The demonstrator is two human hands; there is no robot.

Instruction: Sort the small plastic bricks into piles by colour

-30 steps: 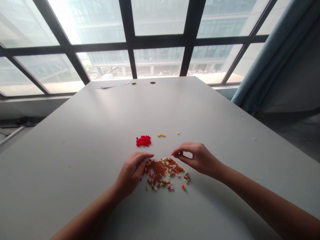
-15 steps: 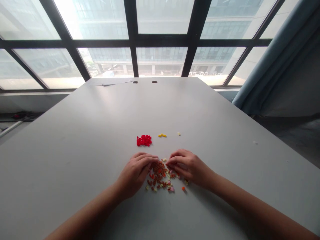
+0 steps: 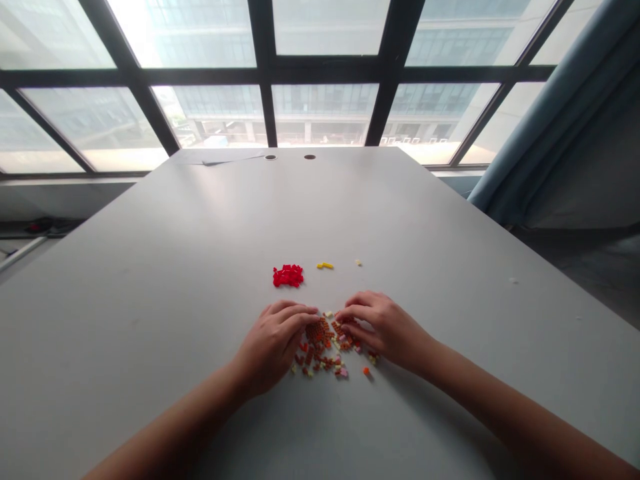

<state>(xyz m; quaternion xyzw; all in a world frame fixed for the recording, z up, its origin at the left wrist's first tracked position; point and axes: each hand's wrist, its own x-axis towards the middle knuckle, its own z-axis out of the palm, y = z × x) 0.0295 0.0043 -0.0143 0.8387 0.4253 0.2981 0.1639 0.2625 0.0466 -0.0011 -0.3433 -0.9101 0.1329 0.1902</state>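
A heap of tiny mixed bricks (image 3: 325,347), mostly brown with some red, cream and pink, lies on the grey table (image 3: 200,240) just in front of me. My left hand (image 3: 273,343) rests on the heap's left side, fingers curled down with their tips in the bricks. My right hand (image 3: 383,327) lies on the heap's right side, fingers bent with the tips pressed into the pile. What the fingertips hold, if anything, is hidden. A small pile of red bricks (image 3: 288,275) sits beyond the heap, with a few yellow bricks (image 3: 325,266) to its right.
One pale brick (image 3: 358,263) lies alone right of the yellow ones. Two round cable holes (image 3: 290,157) mark the table's far edge, by a window with dark frames. A blue-grey curtain (image 3: 565,127) hangs at the right.
My right hand has dropped from above the heap's far right side onto the bricks. The left hand has edged forward into the pile. The camera has tilted slightly.
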